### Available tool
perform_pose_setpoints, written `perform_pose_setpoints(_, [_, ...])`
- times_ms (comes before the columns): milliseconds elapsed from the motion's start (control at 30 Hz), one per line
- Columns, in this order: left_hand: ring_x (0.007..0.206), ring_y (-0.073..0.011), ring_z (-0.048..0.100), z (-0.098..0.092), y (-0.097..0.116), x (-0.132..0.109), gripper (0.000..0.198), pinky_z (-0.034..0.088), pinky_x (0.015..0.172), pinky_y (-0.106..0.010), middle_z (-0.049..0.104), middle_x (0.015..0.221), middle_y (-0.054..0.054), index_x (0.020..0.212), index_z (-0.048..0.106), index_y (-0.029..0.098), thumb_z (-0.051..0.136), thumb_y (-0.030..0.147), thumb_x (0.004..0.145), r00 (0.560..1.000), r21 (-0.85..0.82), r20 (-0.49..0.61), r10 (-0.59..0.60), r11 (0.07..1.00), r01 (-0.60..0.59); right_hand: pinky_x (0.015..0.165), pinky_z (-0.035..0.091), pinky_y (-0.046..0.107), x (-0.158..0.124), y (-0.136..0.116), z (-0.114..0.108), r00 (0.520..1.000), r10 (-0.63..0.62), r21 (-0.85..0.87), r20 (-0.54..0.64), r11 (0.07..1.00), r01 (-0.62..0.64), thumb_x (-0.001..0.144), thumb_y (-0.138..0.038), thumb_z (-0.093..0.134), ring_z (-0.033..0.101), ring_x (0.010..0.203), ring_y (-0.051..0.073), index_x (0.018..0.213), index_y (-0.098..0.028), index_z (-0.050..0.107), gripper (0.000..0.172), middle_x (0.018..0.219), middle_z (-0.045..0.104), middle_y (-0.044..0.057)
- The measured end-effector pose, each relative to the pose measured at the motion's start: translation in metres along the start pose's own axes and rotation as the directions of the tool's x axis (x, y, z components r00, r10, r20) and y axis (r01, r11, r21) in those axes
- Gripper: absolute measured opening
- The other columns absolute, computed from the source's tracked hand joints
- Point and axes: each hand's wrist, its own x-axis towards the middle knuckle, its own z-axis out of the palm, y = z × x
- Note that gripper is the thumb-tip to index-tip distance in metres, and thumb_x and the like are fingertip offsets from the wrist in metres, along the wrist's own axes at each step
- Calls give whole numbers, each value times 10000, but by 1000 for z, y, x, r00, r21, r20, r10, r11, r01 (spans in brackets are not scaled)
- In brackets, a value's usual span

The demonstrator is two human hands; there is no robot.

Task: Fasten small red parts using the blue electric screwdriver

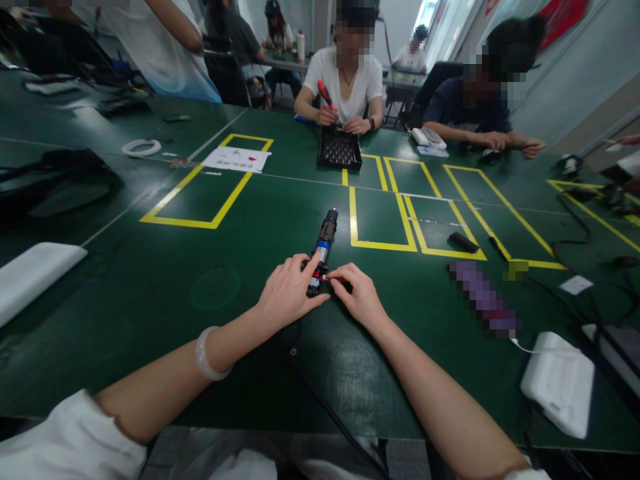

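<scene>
An electric screwdriver (325, 240) lies on the green table (225, 220), tip pointing away from me. My left hand (287, 293) rests on its near end, index finger stretched along the body and the other fingers curled beside it. My right hand (357, 293) pinches a small part at the tool's near end, by the red marking; what the fingertips hold is too small to name. A black cable (325, 407) runs from the tool toward me, between my forearms.
Yellow tape rectangles (383, 220) mark the table. A black parts tray (340, 148) sits before a person in white holding a red tool. A white box (560, 383) lies at the right, a white pad (33, 273) at the left, a black stick (463, 242) beyond.
</scene>
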Motion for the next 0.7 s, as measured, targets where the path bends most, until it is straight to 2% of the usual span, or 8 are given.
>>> perform_pose_setpoints(267, [1011, -264, 520, -2, 1, 4, 680, 431, 800, -357, 513, 1167, -131, 1455, 367, 199, 417, 595, 903, 1000, 22, -13, -4, 1000, 4, 821, 504, 343, -1, -8, -2, 1000, 1, -42, -7, 999, -1, 925, -186, 523, 645, 891, 211, 970, -192, 702, 185, 936, 694, 78])
perform_pose_setpoints(433, [999, -263, 518, -1, 3, 10, 651, 426, 813, -358, 513, 1126, -131, 1445, 371, 191, 424, 555, 908, 1000, 41, -13, -22, 999, 22, 821, 498, 335, -2, -7, -2, 1000, 28, -30, -15, 999, -28, 914, -193, 528, 640, 881, 204, 1026, -201, 666, 178, 939, 698, 61])
perform_pose_setpoints(533, [993, -261, 516, 0, 4, 12, 630, 426, 809, -354, 511, 1108, -129, 1435, 379, 190, 429, 533, 909, 999, 52, -11, -30, 998, 31, 805, 497, 320, -2, -7, -2, 998, 59, 13, -21, 998, -59, 902, -189, 532, 639, 843, 188, 1119, -205, 608, 230, 909, 694, 37])
perform_pose_setpoints(700, [966, -254, 513, 1, -2, 12, 618, 436, 780, -346, 506, 1107, -119, 1456, 361, 231, 429, 511, 909, 1000, 47, -11, -29, 998, 30, 816, 496, 306, -3, -8, -1, 998, 64, 101, 18, 993, -65, 895, -183, 532, 650, 837, 164, 1165, -216, 543, 272, 934, 707, 23])
